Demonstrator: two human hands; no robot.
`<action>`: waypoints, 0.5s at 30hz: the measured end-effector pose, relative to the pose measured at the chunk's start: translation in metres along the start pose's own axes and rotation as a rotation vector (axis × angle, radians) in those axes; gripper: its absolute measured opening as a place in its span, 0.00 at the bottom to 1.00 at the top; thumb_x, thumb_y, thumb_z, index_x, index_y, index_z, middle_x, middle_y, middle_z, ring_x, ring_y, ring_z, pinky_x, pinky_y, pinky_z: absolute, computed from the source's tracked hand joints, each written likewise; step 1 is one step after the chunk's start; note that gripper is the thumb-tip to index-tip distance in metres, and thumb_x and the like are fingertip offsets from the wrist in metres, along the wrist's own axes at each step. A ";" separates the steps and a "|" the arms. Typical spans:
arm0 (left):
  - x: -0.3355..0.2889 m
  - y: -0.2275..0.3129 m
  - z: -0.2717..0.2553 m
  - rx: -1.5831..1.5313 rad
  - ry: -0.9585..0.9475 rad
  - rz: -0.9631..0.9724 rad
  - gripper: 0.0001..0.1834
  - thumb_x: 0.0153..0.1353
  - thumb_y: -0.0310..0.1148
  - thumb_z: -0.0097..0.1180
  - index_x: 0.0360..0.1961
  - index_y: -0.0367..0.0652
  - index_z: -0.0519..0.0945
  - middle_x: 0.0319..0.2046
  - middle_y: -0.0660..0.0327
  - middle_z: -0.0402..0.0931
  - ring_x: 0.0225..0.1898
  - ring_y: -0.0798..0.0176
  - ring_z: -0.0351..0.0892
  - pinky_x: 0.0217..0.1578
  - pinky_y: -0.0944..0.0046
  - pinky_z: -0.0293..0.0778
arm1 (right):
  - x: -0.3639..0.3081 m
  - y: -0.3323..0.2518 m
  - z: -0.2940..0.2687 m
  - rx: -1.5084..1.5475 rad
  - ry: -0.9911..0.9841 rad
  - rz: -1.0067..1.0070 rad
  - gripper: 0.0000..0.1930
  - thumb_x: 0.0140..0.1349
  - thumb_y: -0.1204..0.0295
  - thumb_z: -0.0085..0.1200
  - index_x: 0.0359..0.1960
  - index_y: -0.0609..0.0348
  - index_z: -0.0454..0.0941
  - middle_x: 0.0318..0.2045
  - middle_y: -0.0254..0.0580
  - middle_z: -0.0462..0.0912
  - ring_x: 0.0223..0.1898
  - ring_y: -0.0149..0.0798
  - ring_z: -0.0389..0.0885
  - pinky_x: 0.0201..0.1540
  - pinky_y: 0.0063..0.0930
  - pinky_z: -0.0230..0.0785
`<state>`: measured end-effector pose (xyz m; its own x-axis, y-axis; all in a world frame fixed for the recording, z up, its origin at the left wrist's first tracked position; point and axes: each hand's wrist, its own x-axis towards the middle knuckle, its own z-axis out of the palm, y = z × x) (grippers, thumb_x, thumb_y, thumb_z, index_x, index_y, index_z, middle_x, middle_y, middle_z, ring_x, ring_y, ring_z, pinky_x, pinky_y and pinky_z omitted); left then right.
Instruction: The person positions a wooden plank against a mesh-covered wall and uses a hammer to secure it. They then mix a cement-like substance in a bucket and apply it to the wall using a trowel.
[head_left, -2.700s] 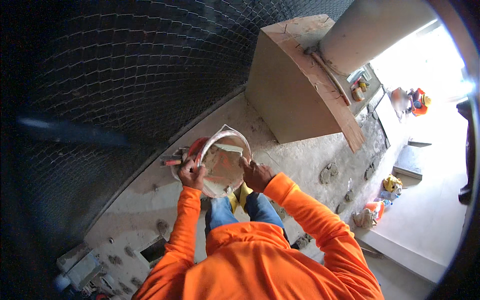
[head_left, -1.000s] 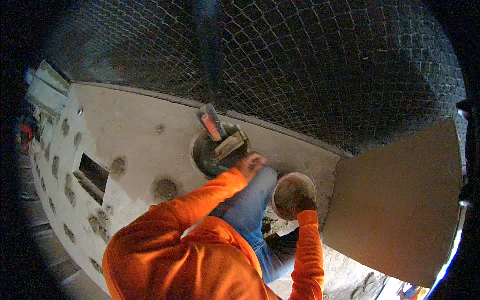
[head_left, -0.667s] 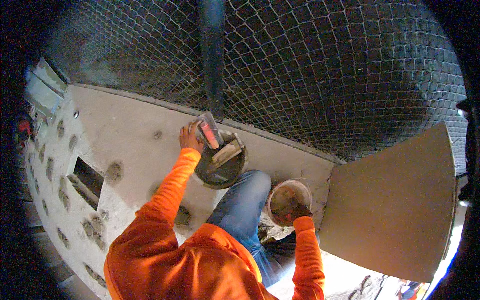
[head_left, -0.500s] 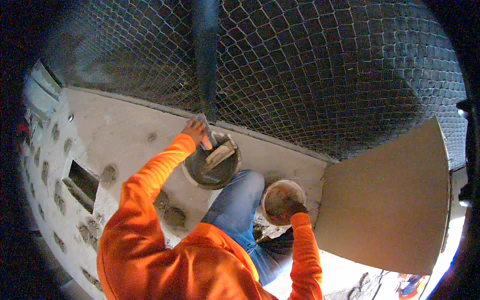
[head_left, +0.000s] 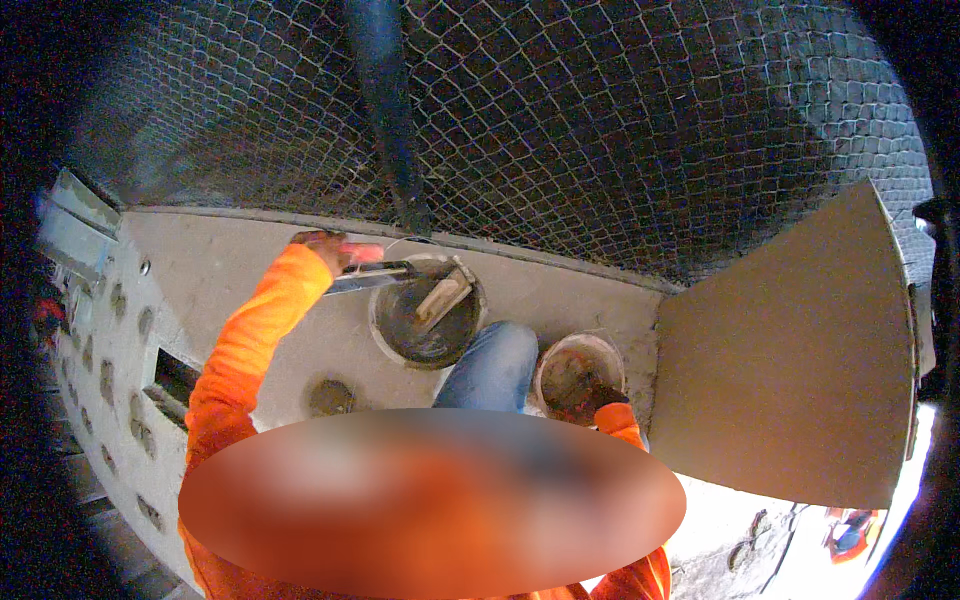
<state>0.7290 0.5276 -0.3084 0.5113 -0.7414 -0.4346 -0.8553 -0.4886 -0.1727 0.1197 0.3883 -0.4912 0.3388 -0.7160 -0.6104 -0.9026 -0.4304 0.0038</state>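
My left hand is closed round the reddish handle of a plastering trowel. Its flat metal blade is seen nearly edge-on, its right end over the rim of a round bucket. In that bucket a pale, block-like hand float leans against the side, above grey, wet-looking residue. My right hand reaches into a second, pale bucket right of my knee. Its fingers are dark and blurred against the brownish-red contents, so what they touch is hidden.
Behind the buckets runs wire mesh with a dark vertical pipe. A large tan board stands at the right. The pale slab has dark patches and a rectangular opening at the left. Someone in orange is at lower right.
My left hand has moved left with the trowel, whose blade has turned from upright to nearly level. My right hand stays in the pale bucket. The view has shifted slightly.
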 end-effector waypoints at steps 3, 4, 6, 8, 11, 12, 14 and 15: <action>-0.022 -0.051 0.024 -0.237 0.151 0.079 0.30 0.63 0.59 0.49 0.55 0.49 0.80 0.50 0.53 0.83 0.52 0.51 0.81 0.54 0.50 0.73 | -0.011 -0.006 -0.010 0.009 0.011 -0.005 0.27 0.65 0.50 0.46 0.63 0.44 0.73 0.63 0.45 0.74 0.62 0.52 0.73 0.64 0.58 0.60; -0.027 -0.063 0.037 -0.380 0.173 0.131 0.28 0.62 0.58 0.51 0.52 0.49 0.82 0.46 0.52 0.84 0.47 0.50 0.84 0.49 0.50 0.76 | -0.018 -0.010 -0.014 0.017 0.022 -0.007 0.27 0.65 0.50 0.46 0.63 0.44 0.73 0.63 0.45 0.74 0.63 0.52 0.72 0.65 0.58 0.60; -0.029 -0.075 0.071 -0.618 0.157 0.050 0.29 0.60 0.61 0.54 0.48 0.48 0.84 0.38 0.52 0.85 0.41 0.54 0.85 0.45 0.53 0.76 | -0.034 -0.022 -0.020 0.037 0.047 -0.020 0.27 0.65 0.51 0.46 0.63 0.44 0.73 0.64 0.45 0.73 0.64 0.52 0.71 0.66 0.60 0.58; -0.032 -0.077 0.105 -0.770 0.108 0.017 0.30 0.60 0.60 0.56 0.48 0.45 0.84 0.32 0.54 0.85 0.36 0.57 0.85 0.43 0.56 0.77 | -0.050 -0.040 -0.024 0.061 0.092 -0.038 0.27 0.65 0.51 0.46 0.64 0.45 0.72 0.65 0.45 0.72 0.65 0.52 0.70 0.67 0.61 0.56; -0.025 -0.063 0.148 -0.762 0.053 -0.082 0.28 0.62 0.59 0.55 0.46 0.45 0.85 0.31 0.54 0.85 0.35 0.57 0.85 0.42 0.55 0.77 | -0.050 -0.079 -0.037 0.097 0.179 -0.077 0.27 0.65 0.52 0.46 0.64 0.45 0.72 0.67 0.44 0.71 0.67 0.52 0.68 0.69 0.63 0.53; -0.022 -0.055 0.160 -0.758 0.026 -0.075 0.28 0.62 0.59 0.55 0.46 0.45 0.85 0.31 0.54 0.85 0.35 0.57 0.85 0.41 0.55 0.77 | -0.047 -0.092 -0.041 0.114 0.227 -0.101 0.27 0.65 0.52 0.46 0.64 0.45 0.72 0.67 0.44 0.70 0.68 0.51 0.67 0.69 0.64 0.52; -0.010 -0.034 0.179 -0.751 -0.015 -0.027 0.28 0.62 0.59 0.54 0.46 0.45 0.85 0.30 0.54 0.85 0.34 0.57 0.85 0.41 0.55 0.77 | -0.033 -0.116 -0.051 0.058 0.295 -0.119 0.28 0.65 0.48 0.47 0.64 0.45 0.72 0.61 0.50 0.75 0.59 0.56 0.75 0.67 0.63 0.57; -0.002 -0.021 0.186 -0.743 -0.026 0.004 0.27 0.62 0.59 0.54 0.46 0.45 0.85 0.30 0.54 0.85 0.34 0.57 0.85 0.41 0.55 0.77 | -0.029 -0.124 -0.054 0.012 0.329 -0.136 0.29 0.64 0.46 0.48 0.63 0.45 0.72 0.58 0.54 0.77 0.55 0.59 0.79 0.66 0.62 0.60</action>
<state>0.7300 0.6249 -0.4681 0.4984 -0.7372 -0.4562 -0.5701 -0.6751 0.4683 0.2361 0.4326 -0.4311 0.5221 -0.7919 -0.3167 -0.8455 -0.5294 -0.0702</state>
